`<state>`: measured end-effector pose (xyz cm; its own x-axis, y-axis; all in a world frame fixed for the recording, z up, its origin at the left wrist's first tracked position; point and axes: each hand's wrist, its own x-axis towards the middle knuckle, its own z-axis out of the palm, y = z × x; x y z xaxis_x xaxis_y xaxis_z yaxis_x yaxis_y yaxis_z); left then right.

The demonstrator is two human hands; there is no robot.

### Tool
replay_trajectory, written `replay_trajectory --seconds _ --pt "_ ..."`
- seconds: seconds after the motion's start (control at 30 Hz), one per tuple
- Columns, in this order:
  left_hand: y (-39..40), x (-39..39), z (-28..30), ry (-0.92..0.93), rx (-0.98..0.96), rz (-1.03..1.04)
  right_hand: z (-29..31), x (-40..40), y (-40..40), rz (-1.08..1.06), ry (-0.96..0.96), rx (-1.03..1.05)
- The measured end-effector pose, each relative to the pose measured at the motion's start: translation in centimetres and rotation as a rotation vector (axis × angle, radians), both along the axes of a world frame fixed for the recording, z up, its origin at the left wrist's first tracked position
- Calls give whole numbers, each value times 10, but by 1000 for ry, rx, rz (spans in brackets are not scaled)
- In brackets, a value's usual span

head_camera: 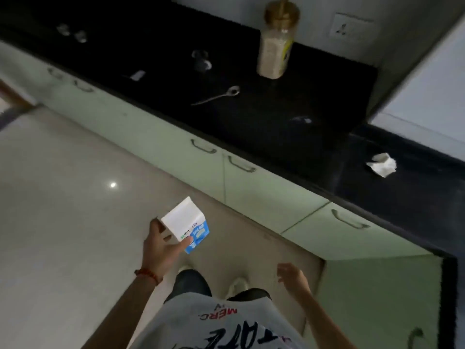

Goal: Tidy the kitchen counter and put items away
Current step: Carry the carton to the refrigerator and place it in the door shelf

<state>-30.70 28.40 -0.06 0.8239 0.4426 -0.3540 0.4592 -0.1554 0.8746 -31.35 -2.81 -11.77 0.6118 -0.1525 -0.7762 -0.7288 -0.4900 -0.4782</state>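
Carton print blurred, unreadable. Left hand [161,244] grips white-and-blue carton [185,226] above the floor, well apart from black counter [314,117]. Right hand [293,275] empty, fingers loosely curled.

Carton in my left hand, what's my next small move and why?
Probably reach the free right hand for the crumpled paper on the counter. The left hand already holds the carton, and the paper looks like nearby litter.
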Motion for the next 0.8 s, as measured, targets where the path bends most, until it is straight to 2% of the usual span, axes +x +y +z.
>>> replay_trajectory --seconds 0.13,0.23,0.5,0.8 --pt "46 -75 -12 104 68 272 -4 21 43 205 35 35" --pt "68 -138 -21 134 48 489 -6 30 87 376 42 19" --pt "107 -270 -30 200 6 893 4 17 206 838 -15 -30" --pt "102 -366 -31 249 14 1390 5 -20 359 1349 -4 -25"
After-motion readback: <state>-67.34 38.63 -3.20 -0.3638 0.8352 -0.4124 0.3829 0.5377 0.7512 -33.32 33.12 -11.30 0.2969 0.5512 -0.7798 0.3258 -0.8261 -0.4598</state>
